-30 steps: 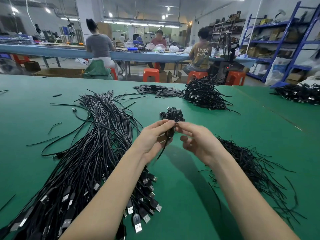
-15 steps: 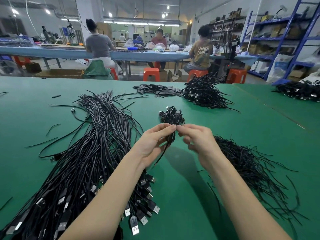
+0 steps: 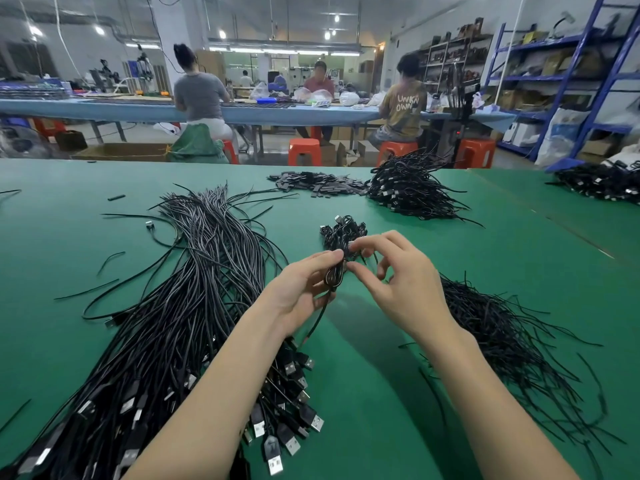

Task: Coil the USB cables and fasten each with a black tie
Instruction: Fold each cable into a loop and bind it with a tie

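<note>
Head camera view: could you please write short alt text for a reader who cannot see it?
Two bare hands, left hand and right hand, hold a small coiled cable above a green table. A big bundle of loose USB cables lies left, thin black ties right, a small pile of finished coils just behind.

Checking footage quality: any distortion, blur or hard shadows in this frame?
Head view: wide-angle bending at the edges, shelving leaning; left hand, right hand and coiled cable sharp; seated workers soft; ceiling lights bright; soft arm shadow on the green table.

Tie on coiled cable [image 3: 334,276] hidden btwn fingertips [image 3: 337,255].
</note>
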